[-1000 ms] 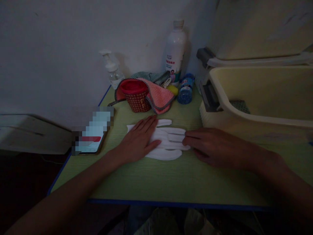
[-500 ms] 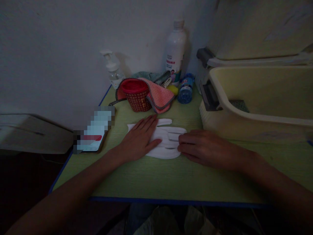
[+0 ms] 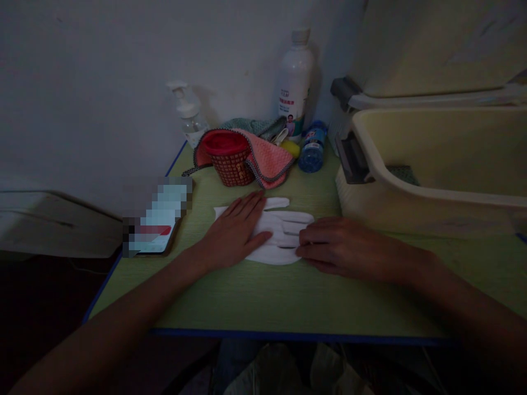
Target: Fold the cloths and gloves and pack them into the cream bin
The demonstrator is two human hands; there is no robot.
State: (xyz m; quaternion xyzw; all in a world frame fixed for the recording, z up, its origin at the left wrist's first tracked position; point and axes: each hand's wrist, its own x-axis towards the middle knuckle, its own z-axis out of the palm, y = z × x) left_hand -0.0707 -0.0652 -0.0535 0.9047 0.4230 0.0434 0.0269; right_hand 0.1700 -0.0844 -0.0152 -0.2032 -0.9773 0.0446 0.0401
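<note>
A white glove (image 3: pixel 272 233) lies flat on the green tabletop, its thumb on the far side and its fingers pointing right. Spread over the glove's palm and cuff end, my left hand (image 3: pixel 236 227) is open and pressed down. My right hand (image 3: pixel 329 244) has its fingers curled together at the tips of the glove's middle fingers. Those glove tips are hidden beneath it, so the exact hold is partly covered. Narrow gaps show between the glove's fingers.
A phone (image 3: pixel 160 216) lies left. Behind the glove stand a red patterned cup (image 3: pixel 233 167) draped with a pink cloth (image 3: pixel 274 159), a pump bottle (image 3: pixel 189 115), a white bottle (image 3: pixel 294 82) and a blue bottle (image 3: pixel 313 148). A cream storage bin (image 3: pixel 370 206) sits right.
My right hand's fingertips have shifted very slightly left along the glove's fingers. My left hand stays in place on the glove.
</note>
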